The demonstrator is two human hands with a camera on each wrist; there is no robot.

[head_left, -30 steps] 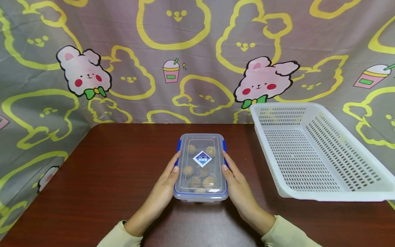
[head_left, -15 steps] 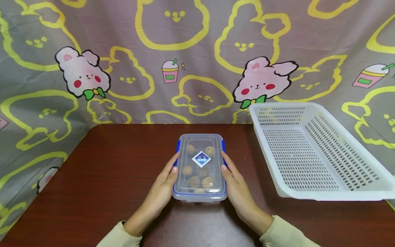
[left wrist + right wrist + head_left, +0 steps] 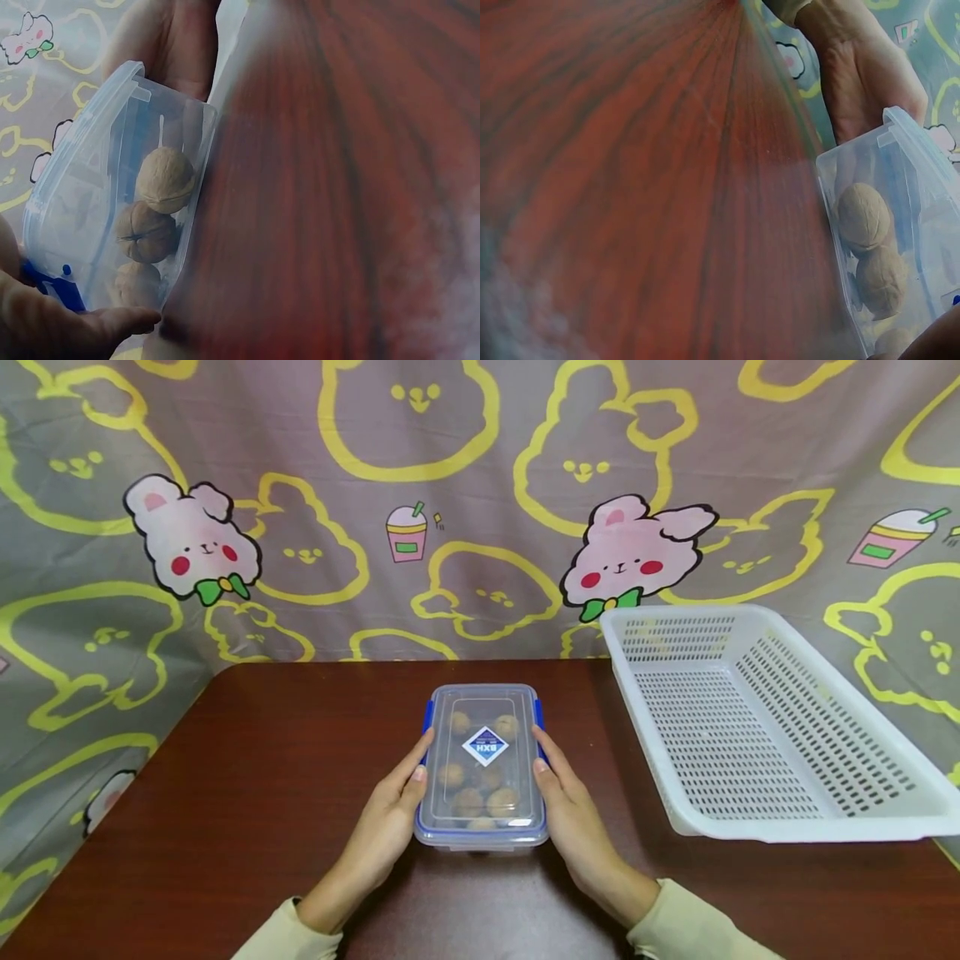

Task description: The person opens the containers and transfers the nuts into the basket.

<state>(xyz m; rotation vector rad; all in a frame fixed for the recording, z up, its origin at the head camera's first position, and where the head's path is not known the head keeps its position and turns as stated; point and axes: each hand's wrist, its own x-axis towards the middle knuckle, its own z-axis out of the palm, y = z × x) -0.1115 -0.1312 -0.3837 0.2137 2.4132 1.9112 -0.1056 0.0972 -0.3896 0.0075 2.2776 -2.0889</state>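
A clear plastic food container (image 3: 487,700) with blue side clips and a diamond-shaped label sits in the middle of the head view, its lid on. Several walnuts (image 3: 166,178) show through its wall in the left wrist view. My left hand (image 3: 384,818) holds the container's left side, thumb along the lid's edge. Opposite it, my right hand (image 3: 581,818) grips the right side in the same way. The fingers lower on both sides are partly hidden in the head view.
A white slotted plastic basket (image 3: 660,760) stands on the right of the dark red-brown wooden table (image 3: 285,760). A curtain (image 3: 465,460) printed with cartoon rabbits hangs behind the table and along the left.
The whole head view has shifted slightly, so everything appears a little further left. Both hands keep the same hold on the food container.
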